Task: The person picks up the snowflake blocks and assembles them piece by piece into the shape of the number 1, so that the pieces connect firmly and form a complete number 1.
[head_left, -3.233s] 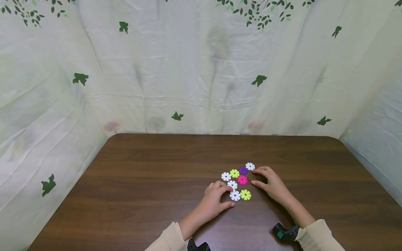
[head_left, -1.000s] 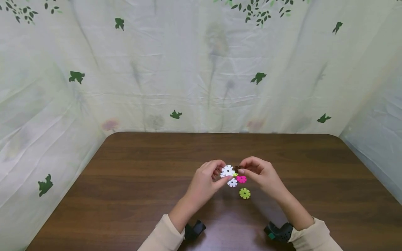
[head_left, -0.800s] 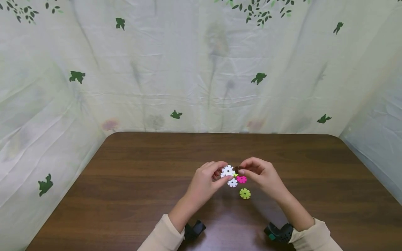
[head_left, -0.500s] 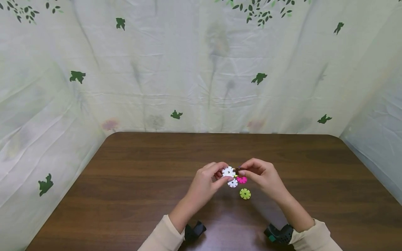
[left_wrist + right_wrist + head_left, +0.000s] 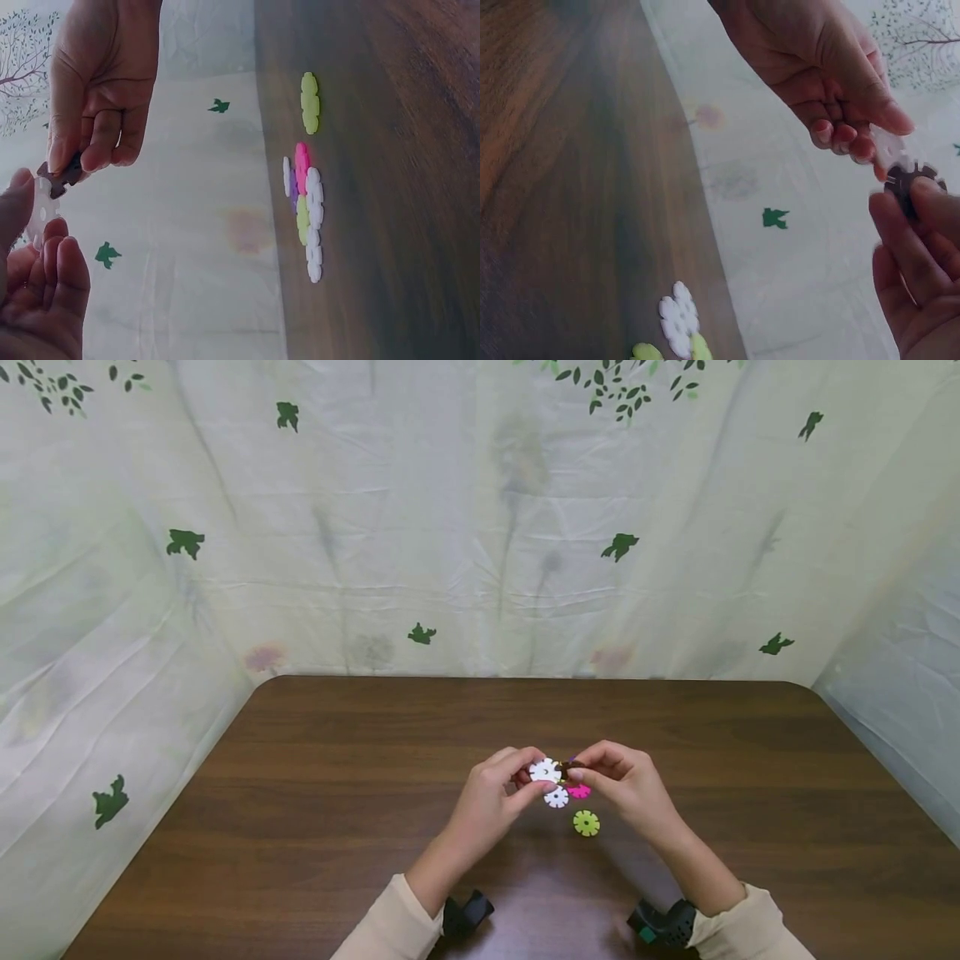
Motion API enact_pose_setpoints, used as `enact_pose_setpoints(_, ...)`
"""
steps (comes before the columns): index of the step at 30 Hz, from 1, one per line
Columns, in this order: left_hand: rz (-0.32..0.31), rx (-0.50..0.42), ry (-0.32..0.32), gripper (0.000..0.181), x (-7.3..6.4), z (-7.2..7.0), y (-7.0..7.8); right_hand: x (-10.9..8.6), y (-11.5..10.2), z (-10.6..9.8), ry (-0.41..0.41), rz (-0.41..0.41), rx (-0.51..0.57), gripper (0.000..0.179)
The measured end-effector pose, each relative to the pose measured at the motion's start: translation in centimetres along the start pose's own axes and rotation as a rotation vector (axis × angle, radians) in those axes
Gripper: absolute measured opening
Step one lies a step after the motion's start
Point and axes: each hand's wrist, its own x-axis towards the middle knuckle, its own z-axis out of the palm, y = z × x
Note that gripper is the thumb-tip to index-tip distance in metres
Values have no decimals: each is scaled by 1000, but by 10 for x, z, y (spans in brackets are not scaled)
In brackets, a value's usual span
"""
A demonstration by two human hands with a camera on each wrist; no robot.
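Observation:
In the head view, my left hand (image 5: 491, 797) pinches a white notched snowflake disc (image 5: 545, 770) between thumb and fingers, its flat face toward the head camera. My right hand (image 5: 637, 789) pinches a brown snowflake disc (image 5: 902, 182) by its right side. Raised above the table, the two discs meet edge to edge, the brown one set at an angle to the white. In the left wrist view the brown disc's notched edge (image 5: 69, 176) overlaps the rim of the white disc (image 5: 43, 214). Fingertips hide part of both.
Below the hands, several loose discs lie flat on the brown wooden table (image 5: 337, 793): pink (image 5: 301, 166), purple (image 5: 294, 189), lime and white (image 5: 315, 199). A separate lime disc (image 5: 587, 823) lies nearer me. A patterned curtain (image 5: 465, 527) hangs behind the table.
Both hands have come up from the table, the left with a white disc, the right with the brown one, and brought them together. Over the last second the right hand has dipped slightly.

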Motion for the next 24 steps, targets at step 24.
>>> enact_pose_setpoints(24, -98, 23, -42, 32, 4, -7, 0, 1, -7, -3, 32, 128, -96, 11)
